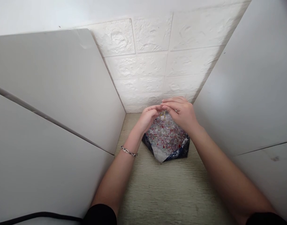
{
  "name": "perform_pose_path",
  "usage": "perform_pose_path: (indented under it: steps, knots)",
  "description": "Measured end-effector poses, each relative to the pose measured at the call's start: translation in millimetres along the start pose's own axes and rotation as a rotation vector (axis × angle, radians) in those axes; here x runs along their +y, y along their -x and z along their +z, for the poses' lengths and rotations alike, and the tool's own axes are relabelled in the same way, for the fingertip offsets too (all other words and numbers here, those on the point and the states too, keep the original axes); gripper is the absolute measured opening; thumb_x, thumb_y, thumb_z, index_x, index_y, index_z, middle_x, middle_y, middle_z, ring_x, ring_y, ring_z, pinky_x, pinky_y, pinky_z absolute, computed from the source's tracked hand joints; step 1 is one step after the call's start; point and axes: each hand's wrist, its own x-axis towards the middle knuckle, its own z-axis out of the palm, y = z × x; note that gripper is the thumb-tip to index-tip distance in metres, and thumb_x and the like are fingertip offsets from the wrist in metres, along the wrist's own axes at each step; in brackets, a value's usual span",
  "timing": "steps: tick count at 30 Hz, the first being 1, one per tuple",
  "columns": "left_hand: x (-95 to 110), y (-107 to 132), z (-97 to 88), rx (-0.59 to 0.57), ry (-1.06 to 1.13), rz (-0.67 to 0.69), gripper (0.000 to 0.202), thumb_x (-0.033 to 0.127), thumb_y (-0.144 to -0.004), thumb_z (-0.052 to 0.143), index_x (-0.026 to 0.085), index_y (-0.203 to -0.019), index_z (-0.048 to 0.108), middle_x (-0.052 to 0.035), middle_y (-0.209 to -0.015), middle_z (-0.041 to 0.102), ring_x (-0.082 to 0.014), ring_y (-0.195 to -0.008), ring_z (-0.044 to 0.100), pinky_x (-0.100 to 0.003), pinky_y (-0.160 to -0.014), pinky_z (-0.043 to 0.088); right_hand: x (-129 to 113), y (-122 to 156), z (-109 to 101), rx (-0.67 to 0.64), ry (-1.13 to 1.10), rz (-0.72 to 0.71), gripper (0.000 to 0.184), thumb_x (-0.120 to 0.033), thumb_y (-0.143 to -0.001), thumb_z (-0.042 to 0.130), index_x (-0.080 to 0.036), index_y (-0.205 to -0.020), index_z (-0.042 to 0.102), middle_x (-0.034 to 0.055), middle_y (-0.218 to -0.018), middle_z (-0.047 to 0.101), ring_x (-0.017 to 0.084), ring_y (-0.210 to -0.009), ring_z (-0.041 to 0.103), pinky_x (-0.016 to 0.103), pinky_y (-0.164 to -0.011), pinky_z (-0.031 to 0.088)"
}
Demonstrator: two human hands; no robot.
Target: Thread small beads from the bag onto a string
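Observation:
My left hand (149,117) and my right hand (181,112) meet fingertip to fingertip near the wall. Both have their fingers bent and pressed together in a pinch. Whatever lies between the fingertips is too small to make out. Just below them a heap of small beads (165,134), clear, pink, purple and red, fills a folded wrapper (178,153). Dark blue, shiny edges of this wrapper are turned up, and a pale corner points towards me. Some yellowish bits show under my fingertips. On my left wrist hangs a silver chain bracelet (129,151).
The wrapper lies on a greenish wood-grain surface (162,193). A white brick-patterned wall (150,65) stands behind it. Grey-white panels rise close on the left (52,90) and on the right (253,90). A black cable (40,215) runs along the lower left.

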Motion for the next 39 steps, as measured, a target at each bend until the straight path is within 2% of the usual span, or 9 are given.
perform_pose_path:
  steps: [6, 16, 21, 23, 26, 30, 34, 36, 39]
  knots:
    - [-1, 0, -0.7, 0.038, -0.038, -0.028, 0.014, 0.021, -0.062, 0.060, 0.016, -0.073, 0.067, -0.0021, -0.081, 0.063, -0.0095, -0.078, 0.052, -0.023, -0.077, 0.039, 0, -1, 1, 0.003, -0.020, 0.050, 0.019, -0.030, -0.081, 0.050, -0.028, -0.085, 0.069, 0.0005, -0.099, 0.065, 0.020, -0.096, 0.056, 0.039, -0.091, 0.038]
    - [-8, -1, -4.0, -0.006, -0.102, -0.047, 0.024, 0.035, -0.062, 0.069, 0.016, -0.077, 0.068, -0.0024, -0.075, 0.063, -0.0093, -0.075, 0.054, -0.023, -0.074, 0.039, -4, -3, -1, -0.003, -0.197, 0.231, 0.014, -0.028, -0.075, 0.056, -0.023, -0.069, 0.068, 0.0010, -0.079, 0.067, 0.018, -0.079, 0.059, 0.032, -0.076, 0.044]
    - [-3, -1, -2.8, 0.097, -0.054, -0.095, 0.021, 0.031, -0.061, 0.070, 0.015, -0.073, 0.068, -0.0029, -0.078, 0.064, -0.0079, -0.073, 0.054, -0.022, -0.071, 0.040, 11, -3, 6, -0.002, -0.275, 0.422, 0.027, -0.038, -0.078, 0.049, -0.020, -0.088, 0.066, 0.0033, -0.088, 0.067, 0.018, -0.081, 0.059, 0.031, -0.073, 0.045]
    - [-2, -1, -3.5, 0.143, -0.024, -0.097, 0.020, 0.029, -0.060, 0.070, 0.014, -0.072, 0.067, -0.0028, -0.077, 0.064, -0.0073, -0.071, 0.055, -0.021, -0.069, 0.040, 21, -1, 11, -0.030, -0.232, 0.517, 0.029, -0.036, -0.079, 0.046, -0.017, -0.093, 0.064, 0.0047, -0.090, 0.066, 0.017, -0.079, 0.059, 0.031, -0.071, 0.045]
    - [-2, -2, -5.5, 0.202, 0.008, -0.088, 0.019, 0.028, -0.060, 0.070, 0.013, -0.071, 0.066, -0.0027, -0.075, 0.064, -0.0065, -0.068, 0.055, -0.020, -0.068, 0.041, 33, 4, 17, -0.182, -0.069, 0.554, 0.020, -0.025, -0.074, 0.050, -0.016, -0.085, 0.064, 0.0047, -0.083, 0.067, 0.016, -0.072, 0.058, 0.029, -0.067, 0.044]
    - [-3, -3, -7.3, 0.271, 0.038, -0.077, 0.018, 0.026, -0.059, 0.070, 0.012, -0.070, 0.066, -0.0028, -0.074, 0.064, -0.0066, -0.067, 0.055, -0.020, -0.067, 0.043, 35, 13, 24, -0.521, 0.107, 0.388, 0.016, -0.014, -0.068, 0.050, -0.020, -0.070, 0.065, 0.0019, -0.073, 0.066, 0.014, -0.067, 0.057, 0.025, -0.063, 0.041]
    - [-2, -3, -7.9, 0.309, 0.059, -0.063, 0.016, 0.024, -0.060, 0.069, 0.012, -0.069, 0.065, -0.0027, -0.073, 0.064, -0.0064, -0.067, 0.056, -0.018, -0.066, 0.043, 32, 17, 33, -0.834, 0.215, 0.284, 0.021, -0.011, -0.067, 0.048, -0.019, -0.073, 0.067, 0.0023, -0.077, 0.067, 0.013, -0.070, 0.058, 0.022, -0.063, 0.039]
    - [-3, -3, -8.3, 0.316, 0.065, -0.064, 0.015, 0.024, -0.061, 0.069, 0.012, -0.069, 0.065, -0.0030, -0.074, 0.064, -0.0063, -0.067, 0.056, -0.018, -0.066, 0.043, 30, 19, 37, -0.922, 0.268, 0.283, 0.023, -0.011, -0.067, 0.047, -0.018, -0.075, 0.067, 0.0031, -0.079, 0.067, 0.013, -0.071, 0.058, 0.021, -0.063, 0.038]
    - [-4, -4, -9.0, 0.323, 0.074, -0.067, 0.014, 0.023, -0.061, 0.068, 0.012, -0.069, 0.065, -0.0033, -0.075, 0.064, -0.0064, -0.066, 0.056, -0.018, -0.065, 0.043, 27, 21, 41, -0.968, 0.317, 0.300, 0.022, -0.013, -0.067, 0.049, -0.018, -0.077, 0.068, 0.0044, -0.079, 0.067, 0.013, -0.071, 0.059, 0.021, -0.064, 0.038]
